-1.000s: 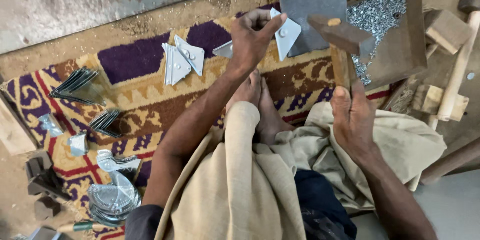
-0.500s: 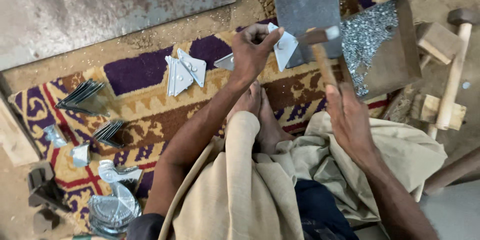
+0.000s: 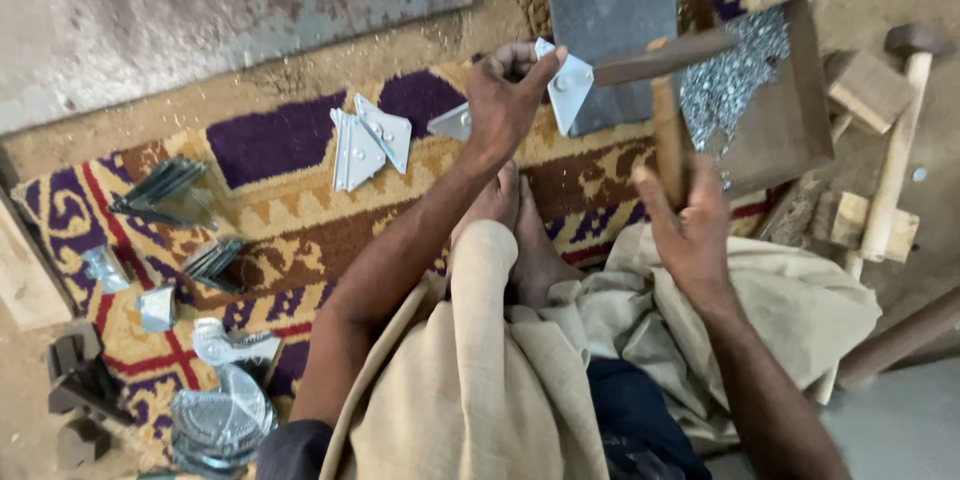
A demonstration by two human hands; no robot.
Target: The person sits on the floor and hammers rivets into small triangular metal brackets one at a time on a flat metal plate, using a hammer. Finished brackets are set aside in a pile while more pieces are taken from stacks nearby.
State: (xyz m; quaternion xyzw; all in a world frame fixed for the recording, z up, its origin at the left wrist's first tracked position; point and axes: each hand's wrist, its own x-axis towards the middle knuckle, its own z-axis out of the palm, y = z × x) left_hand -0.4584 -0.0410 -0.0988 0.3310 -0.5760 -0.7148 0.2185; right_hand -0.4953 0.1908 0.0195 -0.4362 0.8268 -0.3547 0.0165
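My left hand (image 3: 508, 100) holds a small triangular metal plate (image 3: 566, 85) against the near edge of a flat grey steel block (image 3: 608, 10). My right hand (image 3: 688, 225) grips the wooden handle of a hammer (image 3: 668, 110), whose dark head points left and rests close to the plate. My bare feet lie on a patterned carpet (image 3: 280, 210) just below the left hand. More triangular plates (image 3: 368, 145) lie on the carpet to the left.
A wooden tray of small rivets (image 3: 745, 80) sits right of the block. A second mallet (image 3: 895, 150) and wood blocks (image 3: 865, 90) lie at the far right. Stacks of metal pieces (image 3: 165, 190) and round metal parts (image 3: 215, 415) lie at the left.
The hammer head has swung leftwards and down to the plate on the block's edge. My left hand has kept the plate in place.
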